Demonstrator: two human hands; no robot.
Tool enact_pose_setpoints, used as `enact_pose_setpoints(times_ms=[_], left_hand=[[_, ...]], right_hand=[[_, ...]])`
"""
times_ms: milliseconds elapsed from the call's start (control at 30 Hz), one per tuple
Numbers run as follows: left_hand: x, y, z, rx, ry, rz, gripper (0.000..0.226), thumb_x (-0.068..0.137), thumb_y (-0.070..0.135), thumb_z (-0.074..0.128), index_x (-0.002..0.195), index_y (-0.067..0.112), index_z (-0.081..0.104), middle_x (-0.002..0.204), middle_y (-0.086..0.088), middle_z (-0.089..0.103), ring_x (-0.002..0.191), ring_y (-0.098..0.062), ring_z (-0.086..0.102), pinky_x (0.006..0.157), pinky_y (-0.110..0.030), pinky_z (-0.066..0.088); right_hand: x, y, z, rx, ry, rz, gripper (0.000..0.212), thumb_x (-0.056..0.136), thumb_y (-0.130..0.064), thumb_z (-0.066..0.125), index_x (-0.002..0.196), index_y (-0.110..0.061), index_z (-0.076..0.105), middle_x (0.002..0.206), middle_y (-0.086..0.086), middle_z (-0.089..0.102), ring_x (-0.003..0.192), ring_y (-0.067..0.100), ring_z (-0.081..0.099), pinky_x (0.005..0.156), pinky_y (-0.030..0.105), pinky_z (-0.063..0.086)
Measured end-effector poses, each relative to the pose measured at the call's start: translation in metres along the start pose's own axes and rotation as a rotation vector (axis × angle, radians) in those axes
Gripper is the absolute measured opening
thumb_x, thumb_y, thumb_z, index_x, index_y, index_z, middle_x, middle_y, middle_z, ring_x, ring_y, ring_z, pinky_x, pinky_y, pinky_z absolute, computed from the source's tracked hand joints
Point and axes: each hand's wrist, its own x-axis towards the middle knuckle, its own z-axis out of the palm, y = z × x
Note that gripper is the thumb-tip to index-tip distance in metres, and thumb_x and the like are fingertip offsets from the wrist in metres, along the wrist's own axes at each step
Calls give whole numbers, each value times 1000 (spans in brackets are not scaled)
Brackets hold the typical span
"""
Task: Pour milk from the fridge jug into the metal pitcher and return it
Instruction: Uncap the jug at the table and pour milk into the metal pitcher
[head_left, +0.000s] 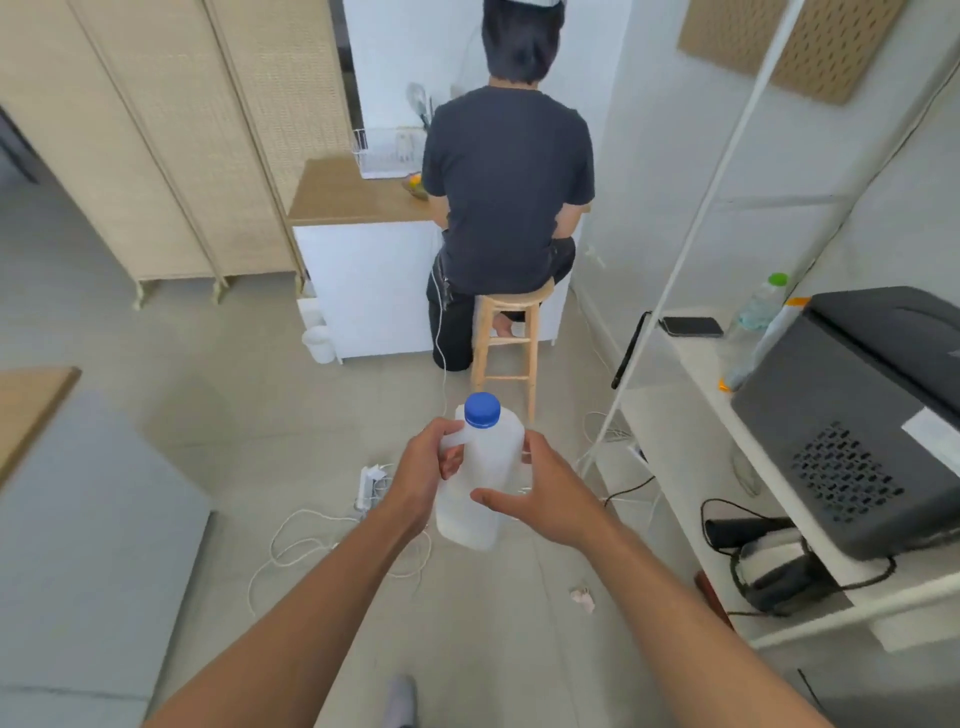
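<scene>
A white milk jug with a blue cap is held upright above the floor. Its handle is gripped by the left hand, and its side is cupped by the right hand. Farther off, a person is seated on a wooden stool at a desk.

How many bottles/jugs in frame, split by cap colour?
Blue cap: 1, the milk jug, held by the left hand and right hand
Green cap: 1, the clear bottle on the white shelf
Total: 2
</scene>
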Motion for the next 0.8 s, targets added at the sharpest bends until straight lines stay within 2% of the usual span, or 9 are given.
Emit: enact_pose_setpoints(times_ms=[233,400,500,600,667,733,800], left_hand=[[-22,19,-77,-75,148,44,46,100,27,57,57,24,40,59,4,35,54,-14,30,60,-33,28],[-32,36,-140,-71,245,94,46,98,29,58,55,27,42,60,6,37,56,-14,31,62,-33,29],[-39,49,-184,-73,300,125,38,92,35,60,63,24,39,64,4,36,60,-16,29,65,-36,27],[-45,61,-229,-75,357,149,37,94,37,60,69,22,36,68,2,33,64,-18,27,66,-37,26],[-52,69,-259,-88,385,171,36,90,41,61,71,22,37,68,2,33,65,-19,26,67,-37,26],[-59,76,-289,-97,423,179,37,88,44,61,72,21,37,69,1,32,68,-21,25,68,-38,26],[-65,81,-317,-121,473,166,39,96,40,59,68,23,37,69,1,31,68,-21,25,67,-37,26]], right_hand=[[26,-55,56,-12,-143,-117,109,72,-73,91,159,-34,39,148,-17,54,132,7,54,97,28,47],[46,-100,103,-11,-221,-175,109,71,-73,91,159,-36,39,149,-20,54,132,4,55,102,31,50],[60,-133,136,-2,-284,-208,104,73,-69,93,157,-37,40,149,-23,53,135,1,53,104,31,49],[76,-165,172,-23,-338,-243,107,71,-75,91,157,-39,39,149,-23,53,137,1,52,111,36,51],[87,-187,198,-32,-378,-264,108,69,-77,91,156,-39,40,147,-24,54,134,-1,54,109,38,54],[94,-210,223,-31,-419,-288,107,70,-74,92,156,-38,40,145,-26,54,131,-5,54,105,34,55],[99,-232,248,-37,-452,-327,105,72,-70,93,157,-36,40,144,-26,55,128,-9,53,98,25,51]])
